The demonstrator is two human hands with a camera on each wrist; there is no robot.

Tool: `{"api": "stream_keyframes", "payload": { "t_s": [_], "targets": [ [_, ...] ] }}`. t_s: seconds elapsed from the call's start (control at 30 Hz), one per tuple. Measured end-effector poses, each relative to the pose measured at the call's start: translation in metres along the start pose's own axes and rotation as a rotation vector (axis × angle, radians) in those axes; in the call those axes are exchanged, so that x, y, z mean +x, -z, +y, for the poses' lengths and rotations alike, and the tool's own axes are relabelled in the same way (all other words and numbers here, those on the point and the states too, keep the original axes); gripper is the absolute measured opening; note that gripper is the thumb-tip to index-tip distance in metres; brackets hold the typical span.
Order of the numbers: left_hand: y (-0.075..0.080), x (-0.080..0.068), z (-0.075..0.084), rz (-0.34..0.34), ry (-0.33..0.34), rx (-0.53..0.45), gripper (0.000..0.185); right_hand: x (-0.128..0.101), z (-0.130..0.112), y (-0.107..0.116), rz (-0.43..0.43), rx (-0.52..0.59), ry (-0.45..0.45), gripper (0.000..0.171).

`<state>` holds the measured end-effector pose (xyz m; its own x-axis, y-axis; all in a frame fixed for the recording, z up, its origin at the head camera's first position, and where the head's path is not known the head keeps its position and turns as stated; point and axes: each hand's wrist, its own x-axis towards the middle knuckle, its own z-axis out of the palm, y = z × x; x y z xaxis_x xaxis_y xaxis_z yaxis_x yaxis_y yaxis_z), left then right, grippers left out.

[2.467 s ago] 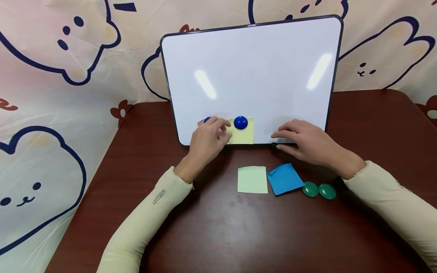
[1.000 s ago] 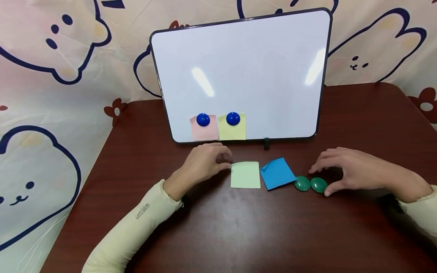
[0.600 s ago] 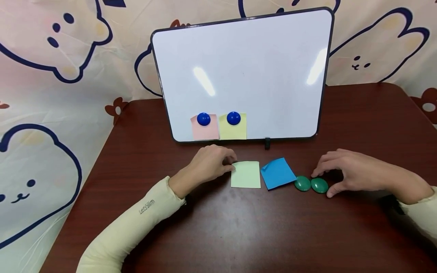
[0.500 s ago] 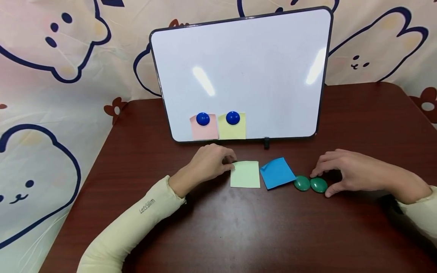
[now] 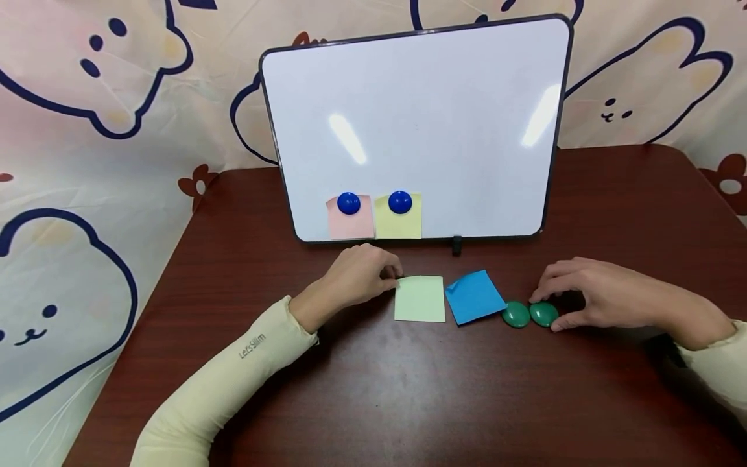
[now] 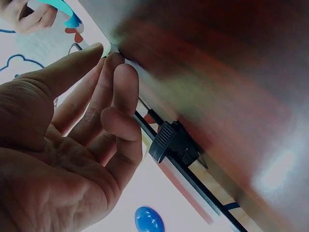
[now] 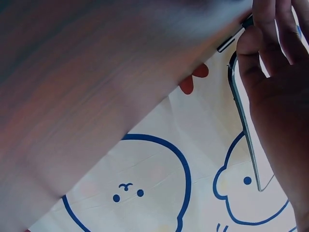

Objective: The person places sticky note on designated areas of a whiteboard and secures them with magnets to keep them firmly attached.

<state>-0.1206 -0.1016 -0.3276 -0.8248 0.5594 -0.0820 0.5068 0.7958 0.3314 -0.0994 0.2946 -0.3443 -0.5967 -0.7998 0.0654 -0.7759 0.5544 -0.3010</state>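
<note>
In the head view my left hand [image 5: 357,275] pinches the upper left corner of a pale green sticky note [image 5: 420,299] on the table. The left wrist view shows its thumb and fingertips meeting at the note's edge. At the right, my right hand [image 5: 601,295] has thumb and forefinger against the sides of a green round magnet [image 5: 544,314], pinching it on the table. A second green magnet [image 5: 516,314] lies just left of it, beside a blue sticky note [image 5: 475,297]. In the right wrist view the magnets are out of sight.
A whiteboard [image 5: 467,130] stands at the back. Low on it, blue magnets sit on a pink sticky note [image 5: 351,226] and a yellow sticky note [image 5: 399,226]. A black foot [image 5: 457,245] sticks out under the board onto the dark table [image 5: 408,402].
Both hands have come down from the whiteboard to the table. The left has taken the pale green note's corner; the right thumb has closed in on the green magnet, which has shifted slightly.
</note>
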Motion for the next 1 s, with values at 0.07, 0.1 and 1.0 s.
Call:
{"api": "stream_keyframes", "payload": {
  "t_s": [0.07, 0.1, 1.0],
  "targets": [
    [-0.0004, 0.0003, 0.0003, -0.005, 0.001, 0.005, 0.008, -0.0004, 0.0006, -0.0001, -0.006, 0.000, -0.010, 0.036],
    [-0.0009, 0.0005, 0.0003, -0.008, 0.002, 0.009, 0.008, -0.0007, 0.0009, -0.0001, -0.012, 0.003, -0.017, 0.036],
    [-0.0025, -0.0016, 0.0001, 0.153, -0.037, 0.029, 0.005, 0.0013, 0.0003, 0.0065, 0.085, -0.005, -0.075, 0.044]
  ]
}}
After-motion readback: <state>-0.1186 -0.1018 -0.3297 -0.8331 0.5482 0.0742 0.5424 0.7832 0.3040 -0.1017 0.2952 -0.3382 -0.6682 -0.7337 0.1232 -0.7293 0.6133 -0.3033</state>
